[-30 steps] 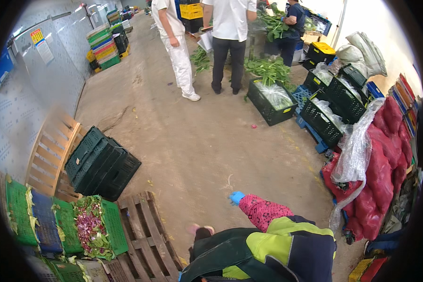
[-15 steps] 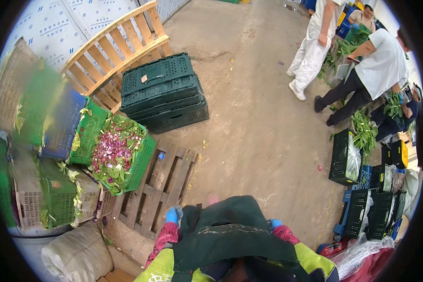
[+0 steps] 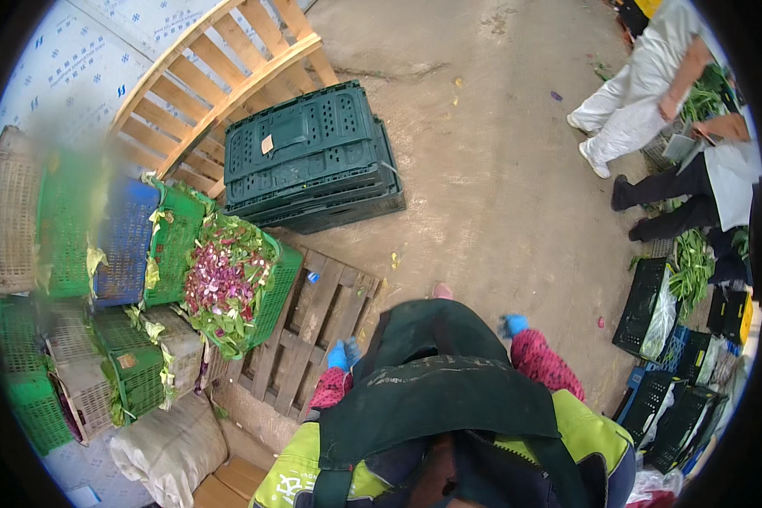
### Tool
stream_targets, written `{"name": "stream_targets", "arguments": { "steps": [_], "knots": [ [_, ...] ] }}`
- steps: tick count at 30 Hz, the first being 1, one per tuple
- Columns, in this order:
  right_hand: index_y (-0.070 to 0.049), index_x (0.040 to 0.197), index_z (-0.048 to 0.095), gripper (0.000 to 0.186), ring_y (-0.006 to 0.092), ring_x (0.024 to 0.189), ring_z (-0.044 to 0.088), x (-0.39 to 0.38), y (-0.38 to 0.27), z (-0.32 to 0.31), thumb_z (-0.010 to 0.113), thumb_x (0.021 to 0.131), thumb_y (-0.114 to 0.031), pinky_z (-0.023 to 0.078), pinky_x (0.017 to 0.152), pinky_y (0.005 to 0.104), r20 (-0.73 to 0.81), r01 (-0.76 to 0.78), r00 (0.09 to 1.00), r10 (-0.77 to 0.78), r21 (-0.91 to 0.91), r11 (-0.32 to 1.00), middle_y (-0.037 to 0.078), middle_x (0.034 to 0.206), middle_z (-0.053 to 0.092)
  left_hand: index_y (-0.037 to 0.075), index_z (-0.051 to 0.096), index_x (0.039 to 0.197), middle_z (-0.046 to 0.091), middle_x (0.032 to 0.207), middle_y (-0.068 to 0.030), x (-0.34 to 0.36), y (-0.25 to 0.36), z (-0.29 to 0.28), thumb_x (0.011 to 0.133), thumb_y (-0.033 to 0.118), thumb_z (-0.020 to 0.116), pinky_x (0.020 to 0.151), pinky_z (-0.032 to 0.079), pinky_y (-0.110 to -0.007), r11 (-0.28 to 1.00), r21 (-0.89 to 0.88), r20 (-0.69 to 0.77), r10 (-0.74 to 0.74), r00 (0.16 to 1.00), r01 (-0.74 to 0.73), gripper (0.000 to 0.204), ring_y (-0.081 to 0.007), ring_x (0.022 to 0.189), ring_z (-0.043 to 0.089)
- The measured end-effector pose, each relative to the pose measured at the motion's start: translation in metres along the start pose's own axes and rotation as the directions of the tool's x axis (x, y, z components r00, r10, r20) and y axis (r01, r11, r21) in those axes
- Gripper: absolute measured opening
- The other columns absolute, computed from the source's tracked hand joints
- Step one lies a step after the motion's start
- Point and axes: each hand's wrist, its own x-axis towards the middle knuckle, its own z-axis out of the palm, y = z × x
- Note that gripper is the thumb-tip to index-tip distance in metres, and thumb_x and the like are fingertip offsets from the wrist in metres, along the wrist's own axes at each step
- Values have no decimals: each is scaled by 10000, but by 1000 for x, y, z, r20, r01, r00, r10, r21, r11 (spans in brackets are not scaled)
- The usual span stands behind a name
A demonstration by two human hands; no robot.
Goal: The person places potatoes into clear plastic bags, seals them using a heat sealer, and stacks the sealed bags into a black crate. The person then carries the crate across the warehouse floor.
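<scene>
My left hand (image 3: pixel 342 354), in a blue glove, hangs beside my dark green apron (image 3: pixel 436 385); its fingers look loosely apart and nothing shows in them. On the apron's other side, my right hand (image 3: pixel 513 325) is held out over the floor, also gloved in blue, with open fingers and no object. Nearest to the left hand lies a worn wooden pallet (image 3: pixel 306 326). Left of it, a tilted green crate (image 3: pixel 278 292) is heaped with leaves and purple-white vegetable scraps (image 3: pixel 229 275). Neither hand touches the crate or the pallet.
Dark green crates (image 3: pixel 309 157) are stacked ahead by a wooden slatted frame (image 3: pixel 216 80). Plastic crates (image 3: pixel 127 241) pile up at left, above a white sack (image 3: pixel 173 449). Two people (image 3: pixel 639 97) stand at right near black crates (image 3: pixel 643 305) and leafy greens (image 3: pixel 692 271).
The view has shifted, so the stacked crates look nearer and the people sit farther right. My right hand shows more fully, out from the apron; a foot shows ahead of the apron.
</scene>
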Motion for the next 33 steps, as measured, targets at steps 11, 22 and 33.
{"name": "stream_targets", "arguments": {
  "steps": [11, 22, 33],
  "knots": [
    [-115, 1171, 609, 363, 249, 839, 661, 68, -299, 117, 514, 905, -343, 528, 715, 405, 102, 189, 978, -184, -38, 981, 108, 1002, 669, 108, 625, 1159, 651, 1054, -111, 50, 138, 5, 951, 501, 414, 704, 518, -422, 999, -39, -207, 21, 978, -29, 492, -249, 819, 638],
    [-57, 1400, 409, 648, 201, 1192, 501, 60, -456, 362, 638, 878, -364, 416, 977, 357, 218, 488, 855, -471, -31, 872, 119, 1301, 536, -14, 485, 1321, 533, 1309, -136, 205, 408, -117, 931, 552, 440, 960, 415, -362, 784, 507, -494, 605, 625, -358, 688, -260, 1125, 540],
    [-24, 1344, 465, 639, 218, 1114, 564, 103, -501, 399, 730, 812, -259, 437, 963, 352, 133, 303, 933, -335, 210, 929, 119, 1240, 587, 74, 574, 1247, 606, 1233, -84, 324, 528, -128, 905, 474, 549, 854, 499, -455, 925, -271, -372, 156, 915, -268, 526, -280, 1051, 601]
  ]
}}
